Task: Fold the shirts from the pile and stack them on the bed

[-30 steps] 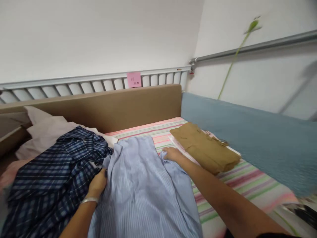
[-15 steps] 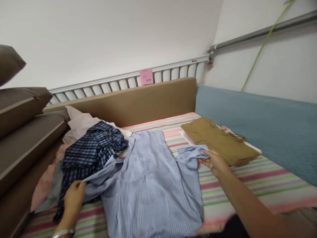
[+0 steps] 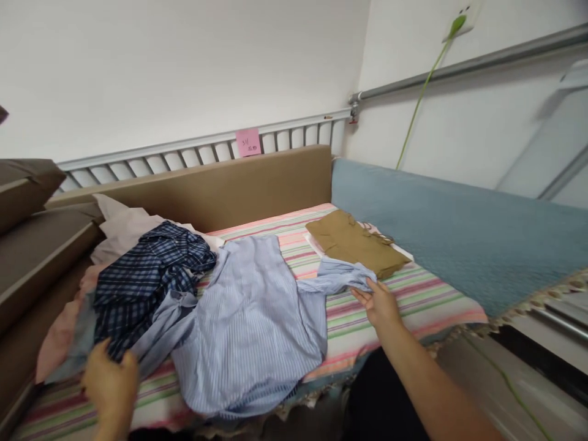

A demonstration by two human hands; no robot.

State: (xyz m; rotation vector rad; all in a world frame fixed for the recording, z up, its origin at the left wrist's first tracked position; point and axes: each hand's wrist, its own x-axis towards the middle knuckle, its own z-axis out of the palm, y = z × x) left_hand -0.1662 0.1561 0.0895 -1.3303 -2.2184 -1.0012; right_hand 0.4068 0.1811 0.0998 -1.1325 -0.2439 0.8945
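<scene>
Pale blue striped shirt (image 3: 248, 318) lay spread on the striped bed cover (image 3: 436, 297), mid-scene, between a heap of clothes at left and a folded stack at right. Right hand (image 3: 382, 303) held the end of the right sleeve (image 3: 340, 275) between thumb and fingers; that sleeve stretched out to the right, at the near edge of the folded olive garment (image 3: 356, 242). Left hand (image 3: 111, 380), blurred, stood at near left, thumb and fingers wide apart, by the end of the left sleeve (image 3: 168, 327); contact could not be told. Dark plaid shirt (image 3: 147, 275) lay crumpled just beyond.
</scene>
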